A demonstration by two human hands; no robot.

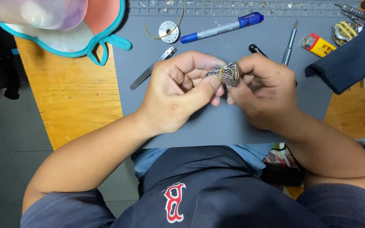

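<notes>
Lap: dark shorts (216, 190) with a red and white emblem fill the bottom of the view; both forearms rise from here toward the mat
Far left: wooden desk (72, 93) with a pink and teal face mask (85, 38) at its top edge
Mat: grey work mat (216, 122) covers the middle of the desk; both hands meet above it
Mat, upper left: flat metal tweezers (152, 67) lie slanted just beside the left hand; a round metal disc (168, 31) sits behind them, a blue marker (222, 27) to its right
Left hand: left hand (178, 95) clenched, thumb and forefinger pinching the near end of a metal watch band (227, 72)
Watch band: folded silver links with a yellow loop round them, held between the two hands above the mat's centre
Right hand: right hand (262, 93) curled, fingers grasping the band's other side
Mat, upper right: thin screwdriver (290, 42); yellow and red lighter (317, 44)
Far right: dark blue cloth (351, 59) draped over the mat's corner
</notes>
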